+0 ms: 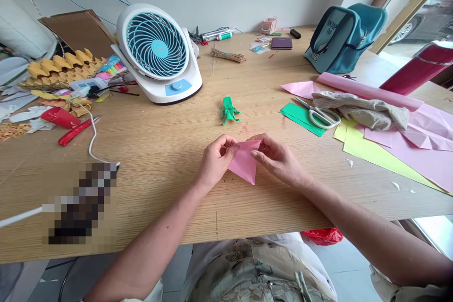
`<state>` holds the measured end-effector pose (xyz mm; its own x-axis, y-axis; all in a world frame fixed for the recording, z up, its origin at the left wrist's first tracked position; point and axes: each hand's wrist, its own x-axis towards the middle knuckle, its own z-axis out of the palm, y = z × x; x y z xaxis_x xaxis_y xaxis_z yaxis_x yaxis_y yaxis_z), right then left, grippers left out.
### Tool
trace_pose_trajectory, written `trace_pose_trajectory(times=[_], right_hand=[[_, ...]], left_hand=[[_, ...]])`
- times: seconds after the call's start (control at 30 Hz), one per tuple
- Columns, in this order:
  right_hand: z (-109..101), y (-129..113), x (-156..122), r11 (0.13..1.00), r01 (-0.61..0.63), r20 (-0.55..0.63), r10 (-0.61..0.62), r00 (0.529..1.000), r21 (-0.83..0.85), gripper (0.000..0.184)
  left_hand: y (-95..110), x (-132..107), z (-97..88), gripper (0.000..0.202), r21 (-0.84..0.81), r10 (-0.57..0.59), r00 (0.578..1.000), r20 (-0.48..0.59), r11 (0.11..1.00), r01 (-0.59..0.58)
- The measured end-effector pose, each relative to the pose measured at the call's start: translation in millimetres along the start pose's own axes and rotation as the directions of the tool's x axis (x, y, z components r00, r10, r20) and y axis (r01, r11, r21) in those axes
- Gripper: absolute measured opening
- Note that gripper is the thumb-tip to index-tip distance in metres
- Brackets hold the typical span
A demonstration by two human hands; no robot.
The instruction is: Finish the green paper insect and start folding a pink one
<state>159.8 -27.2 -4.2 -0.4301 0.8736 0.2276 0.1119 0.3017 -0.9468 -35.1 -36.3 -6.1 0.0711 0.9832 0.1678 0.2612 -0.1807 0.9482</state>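
Between my two hands is a small folded piece of pink paper, one corner pointing down toward me. My left hand pinches its left upper edge between thumb and fingers. At the upper right corner my right hand grips the same paper, thumb on the near face and fingers curled behind. Just beyond my hands a green folded paper figure with thin legs lies on the wooden table. Off to the right, white-handled scissors rest partly on green paper sheets.
A white and blue fan stands at back left, near a red cup and a red-handled tool. Rightward lie a grey cloth, yellow paper, a pink paper roll, a teal bag and a red bottle.
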Motion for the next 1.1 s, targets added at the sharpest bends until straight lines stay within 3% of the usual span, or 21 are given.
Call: trace_pose_trajectory(times=[0.13, 0.23, 0.4, 0.53, 0.7, 0.77, 1.0, 1.1], right_hand=[[-5.5, -1.6, 1.6, 0.991, -0.023, 0.028, 0.02, 0.999, 0.133, 0.031], [-12.9, 1.7, 1.8, 0.996, 0.015, 0.077, -0.021, 0.997, 0.085, 0.031], [-23.7, 5.7, 2.1, 0.948, 0.266, 0.25, -0.218, 0.943, -0.175, 0.038], [-25.2, 3.8, 2.9, 0.896, 0.404, 0.371, -0.316, 0.873, -0.187, 0.028], [-24.7, 4.2, 3.3, 0.936, 0.307, 0.402, -0.218, 0.889, -0.171, 0.009], [-24.6, 3.9, 3.1, 0.954, 0.256, 0.379, -0.18, 0.907, -0.158, 0.011], [-16.4, -0.1, 2.4, 0.967, 0.008, 0.188, 0.042, 0.981, -0.254, 0.015], [-11.8, 2.1, 2.9, 0.94, -0.01, 0.12, 0.055, 0.991, -0.341, 0.016]], left_hand=[[-0.1, 0.5, -2.0, 0.017, 0.042, -0.035, 0.999, 0.04, 0.999, 0.034], [0.0, 2.0, -4.8, 0.021, 0.039, -0.042, 0.994, 0.105, 0.999, 0.038], [-1.7, 4.3, -8.7, 0.027, -0.031, -0.057, 0.958, 0.282, 0.997, 0.069], [-5.0, 4.3, -9.1, 0.027, -0.003, -0.053, 0.921, 0.387, 0.998, 0.059], [-7.0, 2.9, -7.1, 0.022, 0.025, -0.08, 0.925, 0.371, 0.997, 0.077], [-6.1, 1.6, -5.3, 0.023, 0.033, -0.082, 0.933, 0.351, 0.997, 0.075], [-0.2, -4.9, 3.5, 0.016, 0.089, -0.007, 0.957, 0.29, 0.996, -0.019], [3.8, -5.7, 4.7, 0.02, 0.139, 0.033, 0.959, 0.282, 0.987, -0.075]])
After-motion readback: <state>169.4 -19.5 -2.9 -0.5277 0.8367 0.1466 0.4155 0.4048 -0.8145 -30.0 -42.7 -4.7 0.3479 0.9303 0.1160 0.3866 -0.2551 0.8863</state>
